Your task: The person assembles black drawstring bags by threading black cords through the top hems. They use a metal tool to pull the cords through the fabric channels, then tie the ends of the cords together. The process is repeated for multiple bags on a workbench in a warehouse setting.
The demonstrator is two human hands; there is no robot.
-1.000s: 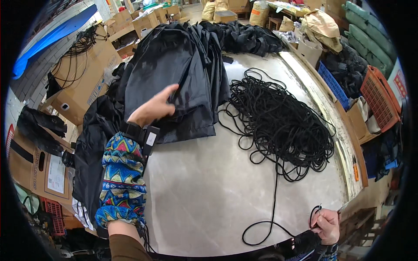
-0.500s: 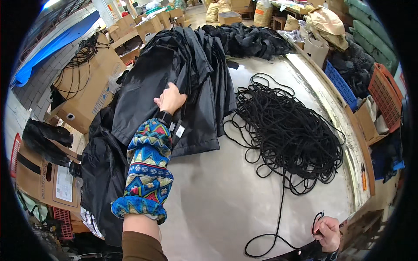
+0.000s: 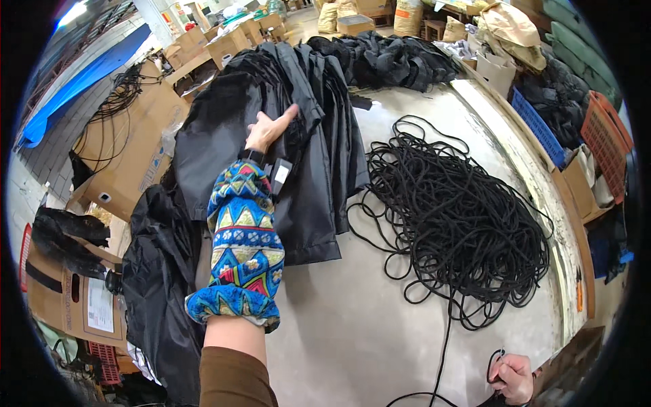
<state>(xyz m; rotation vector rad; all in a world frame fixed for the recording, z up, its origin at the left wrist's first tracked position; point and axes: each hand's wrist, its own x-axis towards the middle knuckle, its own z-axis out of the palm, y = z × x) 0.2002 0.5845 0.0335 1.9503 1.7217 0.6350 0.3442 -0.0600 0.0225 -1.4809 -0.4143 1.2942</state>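
Cardboard boxes, bulging sacks and plastic crates crowd the workroom beyond the hands, and a pale, smooth counter fills the middle of my remote view. I see the left hand reaching out over a layered pile of black fabric, palm down, its fingers apart, the index finger pointing away to the right. No fabric is pinched between those fingers; whether the fingertips touch the top layer, I cannot tell. Behind this hand, a blue patterned sleeve covers the forearm, and a small dark device sits at the wrist.

To the right of the left hand, just beside the fabric, I see a large tangled heap of black cord. One strand runs from it toward the lower edge.

Nearer to me, below the heap, the right hand is closed, thumb and fingers together on a black cord loop with a thin, shiny tip standing up. Above and right of this hand, an orange-handled tool lies along the counter's edge. Farther past it are an orange crate and a blue crate.
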